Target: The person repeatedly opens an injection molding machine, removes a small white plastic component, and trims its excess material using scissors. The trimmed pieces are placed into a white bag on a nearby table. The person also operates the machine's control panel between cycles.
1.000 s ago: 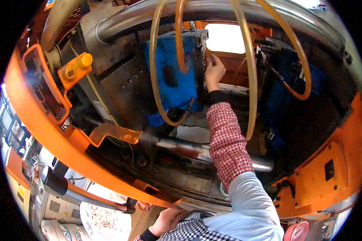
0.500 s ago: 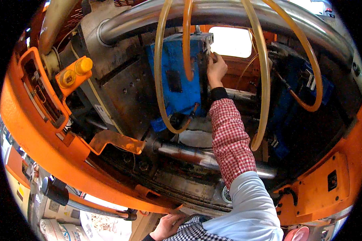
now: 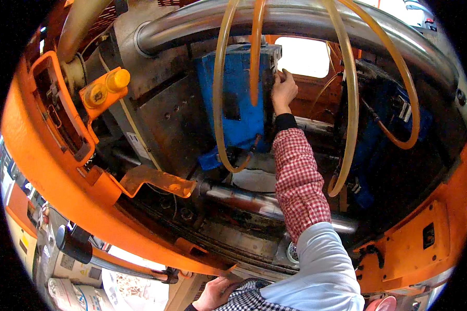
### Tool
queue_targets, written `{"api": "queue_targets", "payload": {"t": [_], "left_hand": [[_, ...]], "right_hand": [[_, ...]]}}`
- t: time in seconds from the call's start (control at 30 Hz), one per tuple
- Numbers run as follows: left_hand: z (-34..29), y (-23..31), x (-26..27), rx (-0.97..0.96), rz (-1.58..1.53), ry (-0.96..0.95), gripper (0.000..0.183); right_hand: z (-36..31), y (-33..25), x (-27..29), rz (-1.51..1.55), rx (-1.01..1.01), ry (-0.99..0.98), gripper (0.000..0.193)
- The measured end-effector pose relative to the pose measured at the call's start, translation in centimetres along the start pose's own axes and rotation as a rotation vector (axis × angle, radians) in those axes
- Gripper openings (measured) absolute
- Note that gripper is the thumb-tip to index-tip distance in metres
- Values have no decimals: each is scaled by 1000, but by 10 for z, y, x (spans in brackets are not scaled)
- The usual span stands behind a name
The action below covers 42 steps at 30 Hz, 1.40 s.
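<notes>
My right hand (image 3: 284, 94) reaches up to the inner face of a blue metal mould block (image 3: 233, 93). Its thumb and fingers are bent together in a pinch at that face; anything between them is too small to make out. A red-and-white checked sleeve cover (image 3: 299, 176) wraps the right forearm. Low in the picture, my left hand (image 3: 215, 293) rests by the front edge of the machine, beside a black-and-white checked apron (image 3: 249, 298). Its fingers are curled inward and largely hidden.
Clear yellowish hoses (image 3: 351, 103) hang before the mould. A thick steel bar (image 3: 192, 31) crosses above and another bar (image 3: 244, 199) lies below. A second blue mould half (image 3: 373, 129) stands right. The orange machine frame (image 3: 88, 207) carries a bent bracket (image 3: 155, 181).
The view has shifted slightly, so the mould and hoses appear farther right. My right hand stays at the mould face with its fingers a little repositioned. The left hand remains at the edge.
</notes>
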<state>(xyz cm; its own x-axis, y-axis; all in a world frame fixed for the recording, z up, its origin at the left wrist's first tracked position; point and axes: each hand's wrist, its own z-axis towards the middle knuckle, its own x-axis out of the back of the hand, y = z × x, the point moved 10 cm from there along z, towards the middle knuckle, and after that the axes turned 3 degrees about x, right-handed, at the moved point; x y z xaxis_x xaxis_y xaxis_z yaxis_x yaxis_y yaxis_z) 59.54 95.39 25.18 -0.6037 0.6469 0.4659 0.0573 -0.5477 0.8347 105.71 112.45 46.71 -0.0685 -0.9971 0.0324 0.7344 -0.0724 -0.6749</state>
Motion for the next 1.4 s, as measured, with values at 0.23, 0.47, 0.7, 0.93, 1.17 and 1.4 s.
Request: {"api": "queue_targets", "payload": {"t": [0.23, 0.47, 0.7, 0.93, 1.17, 1.4], "left_hand": [[-7, 39, 14, -286, 206, 156, 22], [-98, 33, 102, -419, 653, 995, 38], [-58, 15, 146, -111, 119, 935, 66], [-36, 2, 142, 51, -4, 843, 40], [-37, -3, 142, 46, -44, 895, 23], [-37, -2, 141, 44, -92, 937, 18]], "right_hand": [[-13, -14, -21, -194, 128, -224, 71], [-19, -15, -17, -134, 168, -360, 78], [-27, 13, 11, 262, 46, -137, 67], [-46, 38, -10, 240, -42, -224, 68], [-47, 42, -15, 173, -167, -399, 65], [-68, 78, 2, 286, -236, -308, 68]]}}
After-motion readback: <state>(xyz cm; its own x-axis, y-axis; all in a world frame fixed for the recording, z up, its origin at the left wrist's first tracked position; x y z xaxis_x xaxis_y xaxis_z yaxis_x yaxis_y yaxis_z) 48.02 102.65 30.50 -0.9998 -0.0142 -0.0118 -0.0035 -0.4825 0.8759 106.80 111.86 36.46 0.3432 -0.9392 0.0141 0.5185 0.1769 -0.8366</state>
